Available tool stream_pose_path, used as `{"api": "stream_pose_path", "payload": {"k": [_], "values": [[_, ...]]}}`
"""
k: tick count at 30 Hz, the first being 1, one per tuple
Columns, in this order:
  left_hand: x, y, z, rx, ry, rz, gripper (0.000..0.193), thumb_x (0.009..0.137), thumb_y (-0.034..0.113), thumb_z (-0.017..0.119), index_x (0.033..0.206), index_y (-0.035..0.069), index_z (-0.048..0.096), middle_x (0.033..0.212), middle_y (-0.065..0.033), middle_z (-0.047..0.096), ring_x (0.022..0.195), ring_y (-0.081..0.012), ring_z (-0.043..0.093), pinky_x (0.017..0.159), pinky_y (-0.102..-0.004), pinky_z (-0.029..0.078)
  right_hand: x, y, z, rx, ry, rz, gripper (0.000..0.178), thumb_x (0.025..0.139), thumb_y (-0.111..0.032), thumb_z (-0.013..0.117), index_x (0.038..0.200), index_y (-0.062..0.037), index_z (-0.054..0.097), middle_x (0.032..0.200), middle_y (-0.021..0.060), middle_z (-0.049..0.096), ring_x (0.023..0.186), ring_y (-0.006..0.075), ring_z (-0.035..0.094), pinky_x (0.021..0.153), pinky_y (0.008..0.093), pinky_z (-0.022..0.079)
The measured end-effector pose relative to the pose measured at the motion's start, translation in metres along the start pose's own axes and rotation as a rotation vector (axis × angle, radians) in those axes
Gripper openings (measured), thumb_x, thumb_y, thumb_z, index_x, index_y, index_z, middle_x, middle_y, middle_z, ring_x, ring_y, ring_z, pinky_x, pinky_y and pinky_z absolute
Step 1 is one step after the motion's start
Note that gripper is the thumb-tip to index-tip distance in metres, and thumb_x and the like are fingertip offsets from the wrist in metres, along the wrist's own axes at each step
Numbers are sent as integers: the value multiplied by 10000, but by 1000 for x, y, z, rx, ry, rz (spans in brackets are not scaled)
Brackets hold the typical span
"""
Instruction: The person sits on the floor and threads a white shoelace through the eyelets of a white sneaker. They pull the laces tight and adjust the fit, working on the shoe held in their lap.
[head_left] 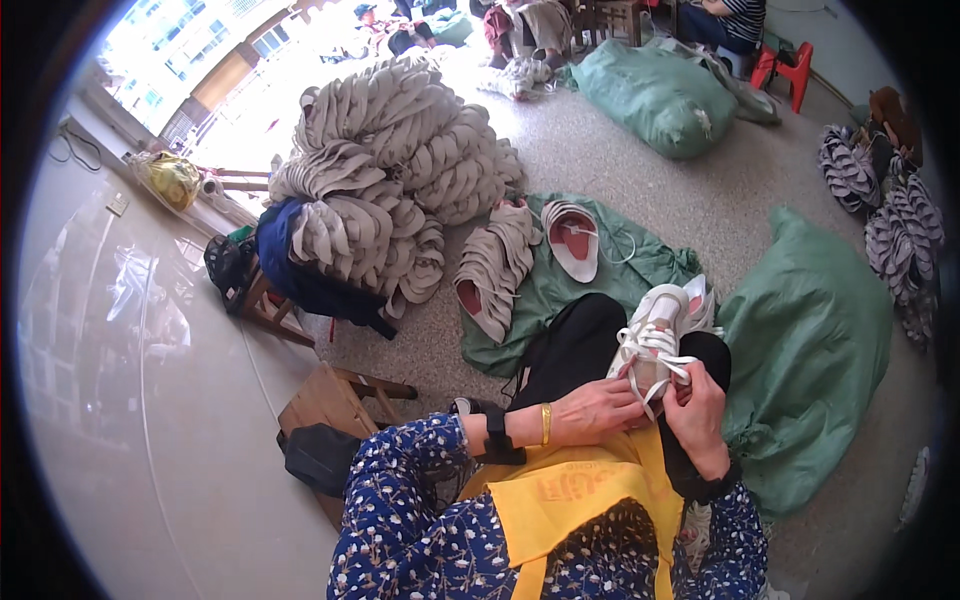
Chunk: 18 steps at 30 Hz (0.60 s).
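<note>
While orange lettering (575, 487) marks the apron (532, 530), left hand (598, 411) and right hand (697, 412) grip shoelaces (656, 346).

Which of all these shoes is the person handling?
The off-white sneaker just beyond the yellow apron: left hand and right hand are at its white laces; no other shoe touches either hand.

A bulging green fabric sack (810, 360) crowds the right hand (698, 415); speckled grey floor (725, 200) opens ahead, heaped beige uppers (390, 150) blocking left.

The laced shoe (660, 312) partly hides another white shoe (702, 300); the upper edge cuts off a person in stripes (738, 22).
</note>
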<state>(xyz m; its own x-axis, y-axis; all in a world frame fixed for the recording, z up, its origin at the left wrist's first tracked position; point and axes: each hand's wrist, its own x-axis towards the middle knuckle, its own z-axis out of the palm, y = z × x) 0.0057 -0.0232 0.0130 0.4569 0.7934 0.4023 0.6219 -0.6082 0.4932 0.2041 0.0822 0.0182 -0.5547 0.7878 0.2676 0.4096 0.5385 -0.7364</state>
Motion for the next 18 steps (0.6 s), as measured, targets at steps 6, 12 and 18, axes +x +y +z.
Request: {"api": "stream_pose_path", "payload": {"k": [6,12,18], "values": [[-5,0,8,62,-68,-19,277,832,153,701,1080,79,602,1023,-76,617,994,-271,609,924,-389,488,7,12,6,-81,-13,-16,198,809,2,691,962,-1,565,790,195,640,706,395,681,615,455,542],[-13,1,9,93,-71,-76,319,787,137,710,1073,88,576,989,-80,611,966,-273,615,895,-399,488,17,-4,-8,236,-94,205,150,840,17,689,868,-4,543,680,83,631,556,150,637,494,321,507],[-10,-11,7,64,49,-117,319,719,62,692,1020,73,587,859,-89,614,837,-310,622,806,-438,514,23,-3,-6,433,-101,199,146,912,6,708,951,-24,570,749,-4,599,570,50,566,490,240,453]]}}
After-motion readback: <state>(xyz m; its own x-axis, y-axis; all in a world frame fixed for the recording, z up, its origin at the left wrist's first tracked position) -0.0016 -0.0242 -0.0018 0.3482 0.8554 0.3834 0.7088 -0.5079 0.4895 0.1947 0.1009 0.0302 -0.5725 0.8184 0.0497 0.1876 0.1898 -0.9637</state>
